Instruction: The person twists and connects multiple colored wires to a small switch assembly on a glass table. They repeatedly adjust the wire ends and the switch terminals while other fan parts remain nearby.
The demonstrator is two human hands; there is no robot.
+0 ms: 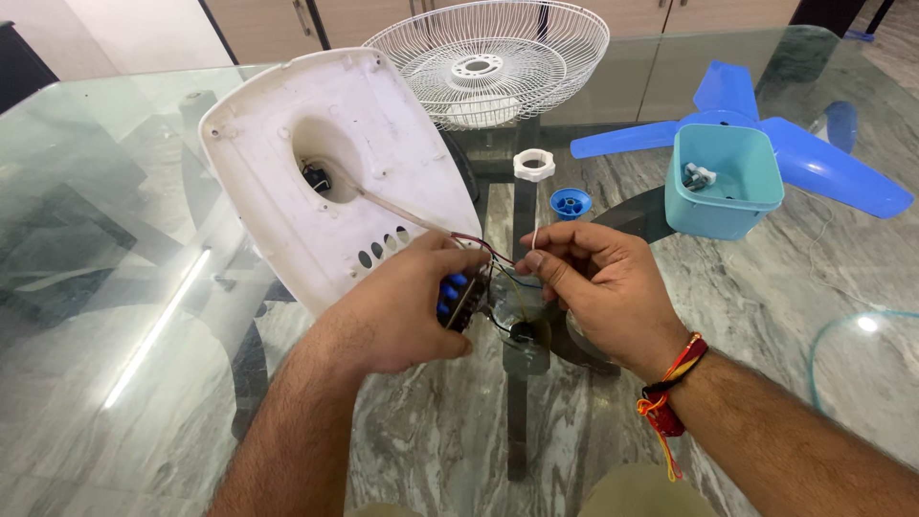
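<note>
The left hand [402,306] gripped a black switch block with blue buttons [454,299] above the glass table [115,316]; the right hand [598,287] pinched its thin wires [503,263]. A turquoise plastic tub [723,182] held small metal parts [699,176].

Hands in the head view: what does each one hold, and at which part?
The left hand grips the switch block with blue buttons by its body. The right hand pinches a thin white wire near its lower end.

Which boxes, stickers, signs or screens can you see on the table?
Small square light-blue plastic tub: on the glass table, far right, in front of the blue fan blades; open-topped, small metal parts inside.
No stickers, signs or screens show.
</note>
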